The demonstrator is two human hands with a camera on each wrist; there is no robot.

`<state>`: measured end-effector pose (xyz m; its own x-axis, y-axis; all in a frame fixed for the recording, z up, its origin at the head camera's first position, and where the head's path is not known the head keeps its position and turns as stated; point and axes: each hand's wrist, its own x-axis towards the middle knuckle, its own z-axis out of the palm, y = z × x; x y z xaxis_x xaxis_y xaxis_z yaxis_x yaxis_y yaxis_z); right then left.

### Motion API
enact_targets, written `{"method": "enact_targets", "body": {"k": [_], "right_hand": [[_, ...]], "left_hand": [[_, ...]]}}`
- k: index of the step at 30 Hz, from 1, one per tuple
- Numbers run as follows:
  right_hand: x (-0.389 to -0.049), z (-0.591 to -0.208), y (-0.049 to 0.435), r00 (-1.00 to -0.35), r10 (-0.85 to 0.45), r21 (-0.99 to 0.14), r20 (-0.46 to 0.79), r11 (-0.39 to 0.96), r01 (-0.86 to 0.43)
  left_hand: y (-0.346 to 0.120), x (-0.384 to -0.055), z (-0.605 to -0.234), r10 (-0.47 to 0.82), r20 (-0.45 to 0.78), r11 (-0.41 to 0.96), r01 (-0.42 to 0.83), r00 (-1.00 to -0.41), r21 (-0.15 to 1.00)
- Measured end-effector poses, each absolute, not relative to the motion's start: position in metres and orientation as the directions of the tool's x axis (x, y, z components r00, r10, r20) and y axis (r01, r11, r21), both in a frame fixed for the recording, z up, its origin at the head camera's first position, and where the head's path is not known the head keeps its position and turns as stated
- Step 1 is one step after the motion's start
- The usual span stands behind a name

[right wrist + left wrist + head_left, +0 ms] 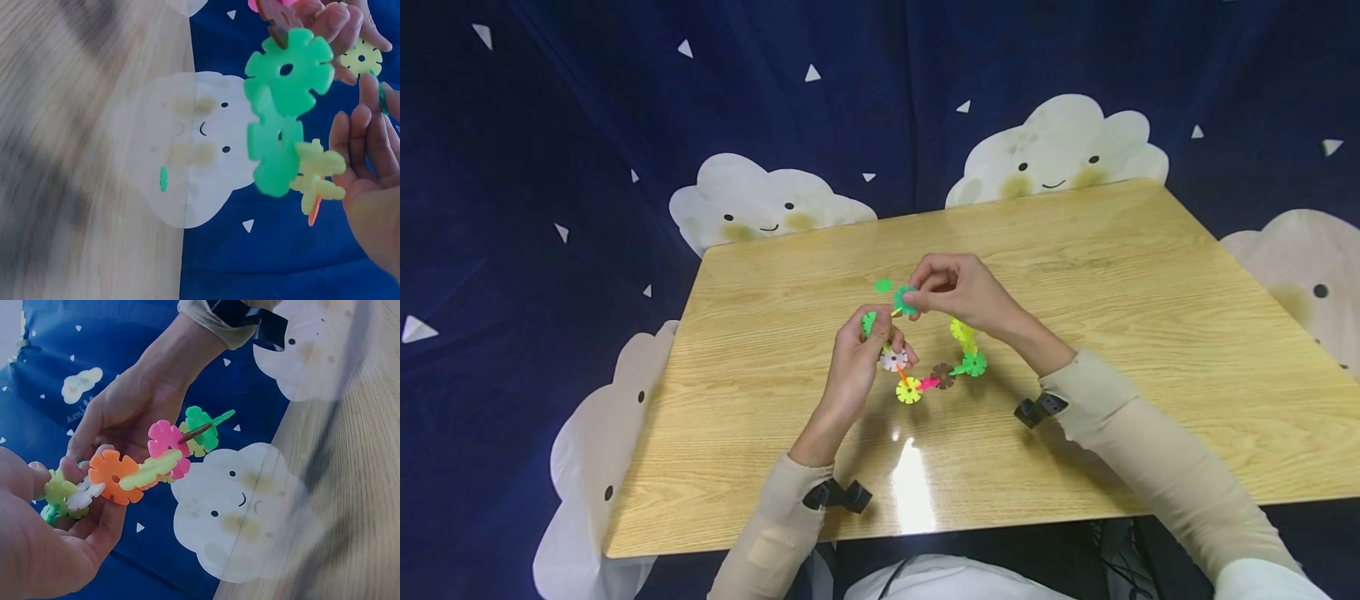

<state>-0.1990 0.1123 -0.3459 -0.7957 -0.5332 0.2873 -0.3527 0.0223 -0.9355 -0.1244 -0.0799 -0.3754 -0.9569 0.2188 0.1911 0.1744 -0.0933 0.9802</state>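
My left hand [853, 362] grips a chain of slotted plastic flower discs near one end, around a green disc [868, 323] and a white one [893, 359]. Between thumb and fingers, my right hand [966, 287] pinches a teal-green disc [906, 300], right at a pale yellow disc by the left fingertips. From the left hand the chain curves below both hands: orange [115, 477], yellow [909, 390], pink [167, 440], brown [942, 376] and green discs [289, 70]. Its other end, with yellow discs [961, 330], hangs near the right wrist.
A loose green disc [883, 285] lies on the wooden table [737, 433] just beyond the hands. Behind the table hangs a dark blue curtain [910, 100] with white clouds and triangles. Each wrist wears a small black camera.
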Motion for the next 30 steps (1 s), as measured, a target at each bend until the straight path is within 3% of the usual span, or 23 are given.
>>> {"method": "enact_targets", "body": {"k": [10, 17, 30], "right_hand": [[-0.194, -0.350, 0.104, -0.809, -0.509, -0.939, 0.295, 0.001, -0.343], [-0.179, -0.332, 0.096, -0.800, -0.517, -0.938, 0.304, -0.014, -0.347], [-0.179, -0.327, 0.098, -0.809, -0.534, -0.923, 0.246, 0.125, -0.363]], "left_hand": [[-0.082, -0.125, -0.374, 0.211, 0.182, -0.103, 0.163, -0.960, 0.981], [-0.086, -0.125, -0.377, 0.206, 0.194, -0.131, 0.170, -0.959, 0.977], [-0.082, -0.125, -0.382, 0.162, 0.129, -0.153, 0.104, -0.978, 0.983]]}}
